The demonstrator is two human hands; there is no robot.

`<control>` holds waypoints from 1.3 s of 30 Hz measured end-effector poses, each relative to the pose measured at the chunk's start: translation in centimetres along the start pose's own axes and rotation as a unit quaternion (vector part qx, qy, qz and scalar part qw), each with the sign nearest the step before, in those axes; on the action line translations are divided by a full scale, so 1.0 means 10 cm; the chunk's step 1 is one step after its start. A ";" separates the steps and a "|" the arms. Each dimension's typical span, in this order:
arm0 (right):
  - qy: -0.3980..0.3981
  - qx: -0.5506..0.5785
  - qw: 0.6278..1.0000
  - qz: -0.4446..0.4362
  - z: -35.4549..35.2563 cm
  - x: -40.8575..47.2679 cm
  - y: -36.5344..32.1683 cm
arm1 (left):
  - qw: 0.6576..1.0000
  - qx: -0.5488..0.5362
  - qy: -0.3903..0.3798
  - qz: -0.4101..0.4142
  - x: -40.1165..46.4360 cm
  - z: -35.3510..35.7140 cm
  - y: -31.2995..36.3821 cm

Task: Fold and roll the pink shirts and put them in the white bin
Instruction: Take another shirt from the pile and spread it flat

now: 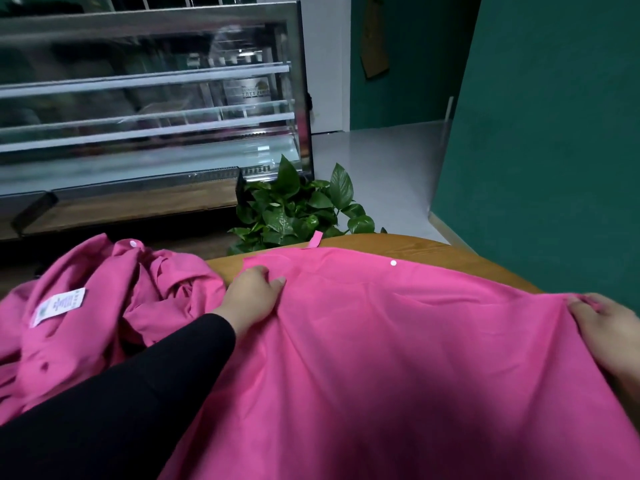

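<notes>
Mostly smooth pink shirt (398, 341), rounded wooden table (433, 251)

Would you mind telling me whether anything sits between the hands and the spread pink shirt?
Nothing visible does: the left hand rests on the spread pink shirt, and the right hand grips its bunched right edge. The white bin is out of view.
</notes>
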State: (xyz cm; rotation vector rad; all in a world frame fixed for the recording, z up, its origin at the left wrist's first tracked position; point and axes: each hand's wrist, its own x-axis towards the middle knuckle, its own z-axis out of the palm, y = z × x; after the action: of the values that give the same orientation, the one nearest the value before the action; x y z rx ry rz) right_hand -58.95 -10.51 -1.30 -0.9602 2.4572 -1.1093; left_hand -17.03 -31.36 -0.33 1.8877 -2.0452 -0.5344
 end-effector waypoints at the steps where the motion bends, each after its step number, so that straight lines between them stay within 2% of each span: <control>1: 0.012 -0.005 1.000 -0.003 0.01 0.02 0.00 | 1.000 0.000 -0.003 0.000 0.06 0.02 0.00; 3: 0.029 -0.016 0.999 -0.002 0.01 0.06 0.04 | 1.000 0.015 -0.022 0.015 0.13 0.09 -0.02; 5: 0.039 -0.024 0.999 -0.002 -0.01 0.09 0.07 | 0.995 0.075 -0.051 0.044 0.12 0.21 -0.07; 9: 0.023 -0.035 0.999 -0.014 -0.02 0.09 0.01 | 0.989 0.129 -0.006 0.078 0.10 0.37 -0.15; 12: 0.011 -0.035 0.999 -0.028 0.01 0.07 -0.01 | 0.988 0.137 -0.019 0.066 0.16 0.35 -0.11; 14: 0.014 -0.020 0.999 -0.032 0.02 0.04 -0.02 | 0.987 0.137 0.030 0.076 0.14 0.30 0.06; 16: 0.018 -0.001 0.999 -0.038 0.03 0.00 -0.02 | 0.970 0.100 0.101 0.197 0.03 0.32 0.38; 17: 0.021 0.011 0.999 -0.043 0.04 -0.01 -0.01 | 0.955 0.067 0.089 0.276 -0.03 0.37 0.56; 19: 0.026 0.033 0.998 -0.049 0.01 -0.02 0.03 | 0.927 0.045 -0.030 0.371 -0.14 0.53 0.91; 21: 0.029 0.052 0.997 -0.052 0.00 -0.02 0.06 | 0.910 0.105 -0.134 0.378 -0.15 0.66 1.14; 25: 0.034 0.054 0.996 -0.058 -0.07 0.01 0.12 | 0.898 0.157 -0.215 0.351 -0.04 0.61 1.33; 27: 0.031 0.050 0.997 -0.051 -0.07 0.04 0.13 | 0.887 0.151 -0.266 0.345 0.04 0.52 1.32; 28: 0.029 0.048 0.997 -0.047 -0.07 0.06 0.14 | 0.887 0.141 -0.267 0.348 0.08 0.47 1.31; 32: 0.037 0.046 0.997 -0.053 -0.06 0.10 0.18 | 0.917 0.092 -0.131 0.365 0.35 0.31 1.42; 33: 0.039 0.043 0.997 -0.056 -0.04 0.10 0.18 | 0.917 0.095 -0.119 0.368 0.40 0.29 1.49; 36: 0.041 0.022 0.997 -0.068 0.01 0.04 0.20 | 0.899 0.212 -0.095 0.372 0.46 0.43 1.61; 39: 0.052 0.003 0.995 -0.081 0.03 0.00 0.21 | 0.898 0.262 -0.005 0.354 0.46 0.71 1.49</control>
State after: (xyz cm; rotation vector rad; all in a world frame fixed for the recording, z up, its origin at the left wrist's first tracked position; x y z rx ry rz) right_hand -59.78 -9.69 -3.03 -1.1434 2.4914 -1.2475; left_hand -33.85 -34.54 0.26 1.1667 -2.8487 0.2184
